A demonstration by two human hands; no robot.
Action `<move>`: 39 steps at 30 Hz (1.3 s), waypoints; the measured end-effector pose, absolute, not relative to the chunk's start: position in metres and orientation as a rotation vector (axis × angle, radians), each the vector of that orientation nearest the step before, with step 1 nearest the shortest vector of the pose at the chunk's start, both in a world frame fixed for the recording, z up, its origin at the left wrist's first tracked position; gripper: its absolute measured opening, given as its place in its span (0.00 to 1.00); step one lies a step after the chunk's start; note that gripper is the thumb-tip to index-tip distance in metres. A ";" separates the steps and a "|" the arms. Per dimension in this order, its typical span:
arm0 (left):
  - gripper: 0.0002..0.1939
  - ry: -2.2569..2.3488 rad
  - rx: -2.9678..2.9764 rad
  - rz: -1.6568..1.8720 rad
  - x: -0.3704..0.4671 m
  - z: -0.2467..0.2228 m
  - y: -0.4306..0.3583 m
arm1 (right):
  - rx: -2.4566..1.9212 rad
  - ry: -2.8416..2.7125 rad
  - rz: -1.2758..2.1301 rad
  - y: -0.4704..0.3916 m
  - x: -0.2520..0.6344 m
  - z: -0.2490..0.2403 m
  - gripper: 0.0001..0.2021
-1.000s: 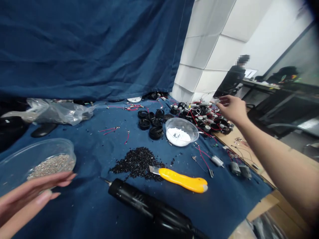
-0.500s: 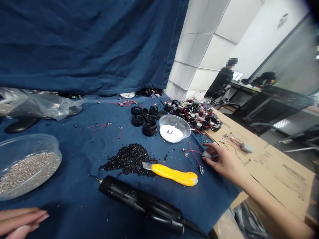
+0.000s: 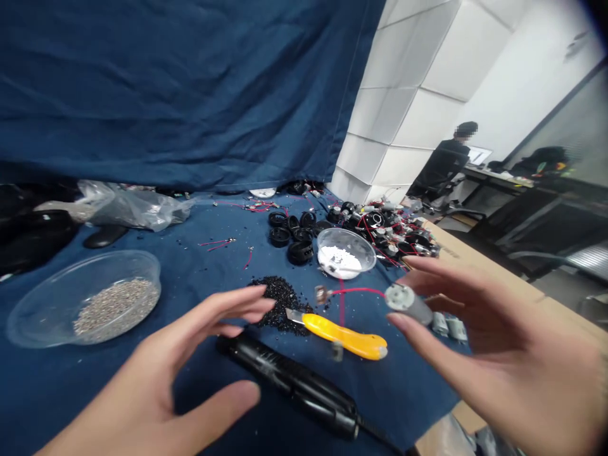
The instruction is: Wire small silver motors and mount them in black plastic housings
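Between the thumb and fingers of my right hand [image 3: 508, 342] is a small grey motor [image 3: 409, 304], lifted above the cloth. A red wire [image 3: 358, 291] trails from it, ending in a small metal part, and a second one hangs down blurred. My left hand [image 3: 175, 370] is held over the table, thumb and fingers apart, nothing in it. Near its fingertips lie a black electric screwdriver [image 3: 292, 380] and a heap of small black pieces [image 3: 280, 294]. The yellow utility knife [image 3: 349, 337], blade out, lies between the hands.
A clear bowl of small metal pieces [image 3: 35, 310] stands left. Further back are a clear bowl with white bits [image 3: 368, 247], black round housings [image 3: 300, 251] and piled wired parts [image 3: 380, 221]. Small grey cylinders [image 3: 449, 326] lie beside my right hand. A person [image 3: 446, 158] sits in the background.
My right hand has lifted the motor from the table's right side and brought it nearer. My left hand has come up from the lower left towards the middle, opening. The view has shifted.
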State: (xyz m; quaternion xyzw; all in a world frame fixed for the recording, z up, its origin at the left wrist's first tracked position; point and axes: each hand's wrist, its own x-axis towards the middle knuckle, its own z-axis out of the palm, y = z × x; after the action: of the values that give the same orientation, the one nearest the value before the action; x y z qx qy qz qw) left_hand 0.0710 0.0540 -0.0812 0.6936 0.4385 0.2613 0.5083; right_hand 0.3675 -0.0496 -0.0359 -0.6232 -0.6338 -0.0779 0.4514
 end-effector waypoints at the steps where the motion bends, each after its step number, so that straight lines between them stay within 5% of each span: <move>1: 0.43 0.972 1.700 0.556 0.084 -0.070 0.053 | -1.504 -1.616 -0.173 -0.049 0.361 -0.034 0.22; 4: 0.42 0.752 1.655 0.508 0.112 -0.043 0.049 | -1.407 -1.745 -0.101 -0.048 0.346 -0.033 0.25; 11: 0.14 0.729 1.451 0.673 0.096 -0.028 0.044 | -1.291 -1.816 0.032 -0.048 0.320 -0.036 0.26; 18: 0.02 0.743 1.571 0.810 0.070 -0.027 0.049 | -1.186 -1.896 0.098 -0.046 0.304 -0.032 0.28; 34: 0.03 0.730 1.502 0.801 0.062 -0.035 0.052 | -1.229 -1.689 0.212 -0.054 0.285 -0.038 0.28; 39: 0.13 0.701 1.398 0.648 0.060 -0.042 0.047 | -1.215 -1.698 0.575 -0.054 0.293 -0.033 0.30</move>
State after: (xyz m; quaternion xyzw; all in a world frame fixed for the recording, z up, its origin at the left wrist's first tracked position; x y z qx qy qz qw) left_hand 0.0598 0.0466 -0.0420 0.6185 0.3100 0.2868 0.6626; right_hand 0.2927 -0.0544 -0.0326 -0.4956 -0.6925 0.2346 0.4689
